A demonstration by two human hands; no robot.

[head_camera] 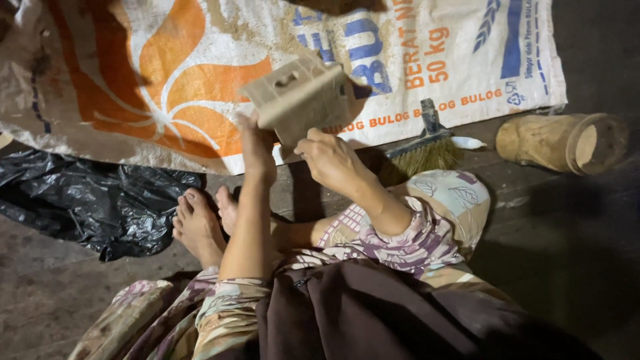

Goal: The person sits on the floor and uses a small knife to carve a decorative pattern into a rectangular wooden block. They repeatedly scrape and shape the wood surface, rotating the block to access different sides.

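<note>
I sit on the ground with bare feet tucked in front of me. Both hands hold up a flat, dusty tan block (293,93) with a slot-shaped hole near its top edge. My left hand (257,143) grips its lower left edge from below. My right hand (330,160) clasps its lower right side, fingers curled. The block is tilted and raised above a woven white sack (167,73) printed in orange and blue, spread flat on the ground.
A small hand brush (427,147) with straw bristles lies just right of my right hand. A round wooden container (567,141) lies on its side at far right. Crumpled black plastic sheeting (93,200) sits left, beside my feet (200,223).
</note>
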